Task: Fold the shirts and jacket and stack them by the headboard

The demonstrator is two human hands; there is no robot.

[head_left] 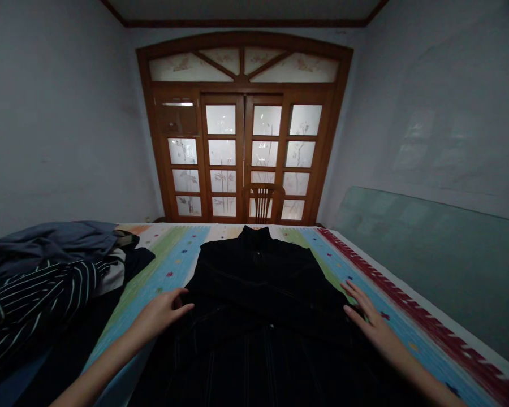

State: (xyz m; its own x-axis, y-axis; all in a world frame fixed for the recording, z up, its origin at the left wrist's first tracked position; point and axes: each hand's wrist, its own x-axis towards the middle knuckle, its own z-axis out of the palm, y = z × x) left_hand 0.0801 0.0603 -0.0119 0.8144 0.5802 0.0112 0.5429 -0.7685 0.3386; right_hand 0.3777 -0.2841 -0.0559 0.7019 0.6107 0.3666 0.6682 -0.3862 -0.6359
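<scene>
A black collared shirt [263, 282] with thin pinstripes lies spread on the bed or table in front of me. Its collar points away, and its sleeves appear folded across the front. At the shirt's left edge is my left hand [166, 310], thumb and fingers apart and slightly curled. My right hand [367, 316] is by the right edge, fingers stretched and apart, thumb over the dark cloth. Neither hand pinches the fabric visibly; whether the fingertips touch it is hard to tell.
A heap of clothes, including a striped black garment [46, 294] and a grey one [55, 243], lies at left. Beneath is a colourful striped cover [169, 260]. A wooden chair [263, 198] stands at the far end before wooden glazed doors [244, 152]. A pale green panel [432, 260] borders the right.
</scene>
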